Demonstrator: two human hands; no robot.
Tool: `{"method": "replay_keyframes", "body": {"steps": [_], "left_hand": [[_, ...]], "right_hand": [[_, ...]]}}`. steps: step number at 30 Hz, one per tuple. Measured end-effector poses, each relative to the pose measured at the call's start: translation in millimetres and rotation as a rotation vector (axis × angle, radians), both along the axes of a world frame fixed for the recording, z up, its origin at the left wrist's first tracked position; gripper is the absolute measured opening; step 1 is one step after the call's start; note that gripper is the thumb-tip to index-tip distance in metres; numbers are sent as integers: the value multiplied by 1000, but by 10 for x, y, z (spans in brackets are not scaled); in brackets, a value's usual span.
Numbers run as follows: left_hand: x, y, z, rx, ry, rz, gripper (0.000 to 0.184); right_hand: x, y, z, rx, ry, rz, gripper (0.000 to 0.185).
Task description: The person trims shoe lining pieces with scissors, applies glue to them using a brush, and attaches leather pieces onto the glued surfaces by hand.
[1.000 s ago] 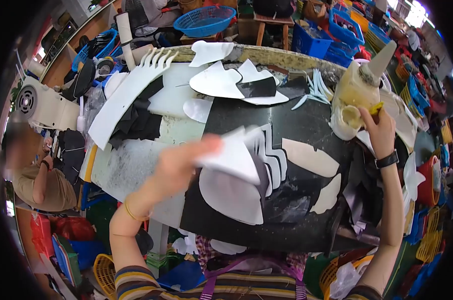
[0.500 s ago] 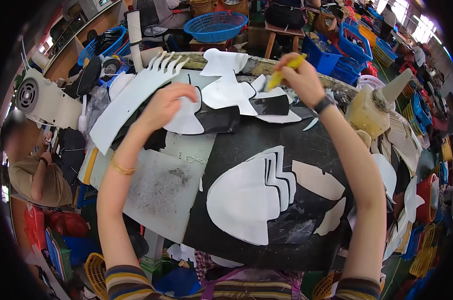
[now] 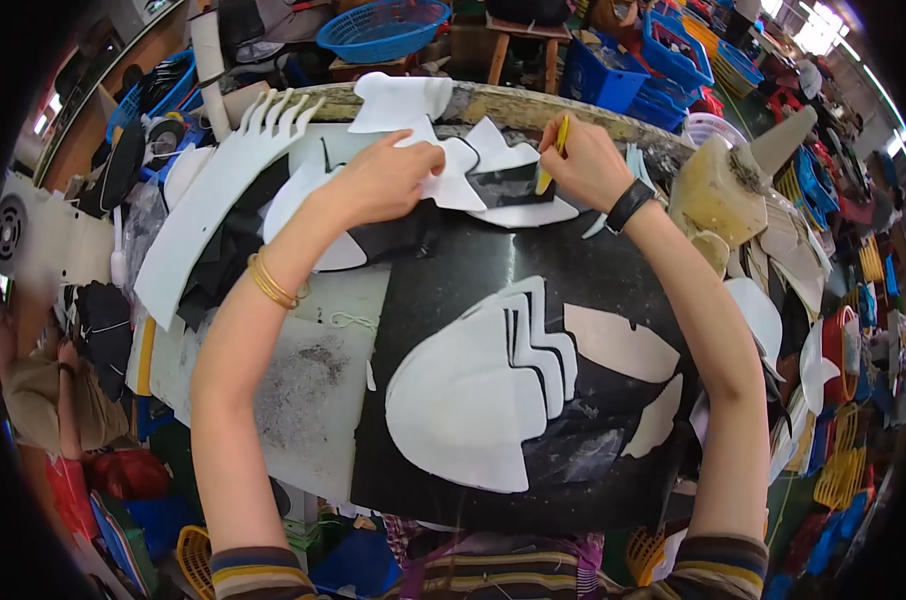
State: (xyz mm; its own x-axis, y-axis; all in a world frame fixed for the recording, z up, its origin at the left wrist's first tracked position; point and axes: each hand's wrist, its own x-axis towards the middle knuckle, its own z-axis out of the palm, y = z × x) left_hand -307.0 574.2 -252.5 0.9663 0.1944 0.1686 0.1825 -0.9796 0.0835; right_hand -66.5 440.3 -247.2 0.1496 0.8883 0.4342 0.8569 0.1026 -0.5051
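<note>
Yellow tool [image 3: 544, 181] now steeper in view, clamped in right grip [image 3: 590, 165], lower end exposed

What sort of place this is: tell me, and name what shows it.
Likely a workshop, perhaps for shoe or bag parts: a stack of white cut-out pieces lies on a black work surface, a stained container with a cone-shaped spout stands to the right, and a blue plastic basket sits beyond.
</note>
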Motion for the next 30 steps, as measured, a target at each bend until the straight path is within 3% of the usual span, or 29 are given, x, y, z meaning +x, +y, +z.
{"method": "replay_keyframes", "body": {"steps": [2,3,4,6,8,9,11,14,17,18,19,20,23,25,28,30], "left_hand": [[-60,-36,41,-99,-74,51,28],[-87,-76,93,-154,-109,76,29],[-141,-154,160,-45,-199,-14,31],[-334,-511,325,95,-324,-95,31],[-587,-1000,371,-175,-308,-124,25],[-659,-1246,370,-242,-274,-198,24],[-769,-1612,292,-172,-183,-406,24],[-935,-1998,192,-281,-39,-437,34],[-978,-2103,-25,-261,39,-454,44],[-979,-2107,-81,-234,61,-469,47],[-953,-2088,-76,-240,58,-471,47],[-918,-2061,-76,-250,57,-477,47],[-892,-2026,-87,-243,62,-504,47],[-915,-2027,-105,-246,66,-503,47],[-910,-2022,-116,-251,59,-494,49],[-920,-2038,-127,-237,55,-491,51]], "right_hand": [[83,-241,148,24,-124,-35,23],[87,-485,309,80,-143,-73,34],[103,-766,471,74,-195,-193,46],[250,-1346,621,59,-126,-371,48],[487,-1789,603,78,-376,-486,43],[527,-1899,551,58,-273,-459,44],[704,-2020,357,-226,-203,-534,47],[491,-2043,384,-60,-182,-569,46],[376,-2137,422,-163,359,-419,35],[-3,-2108,420,-109,575,-171,19],[-167,-2024,297,-47,589,165,13],[-334,-1946,201,-78,711,346,15],[-665,-1647,117,-151,582,479,19],[-715,-1434,55,-112,406,432,18],[-726,-1268,25,45,376,324,12],[-855,-1545,91,-115,356,263,10]]}}
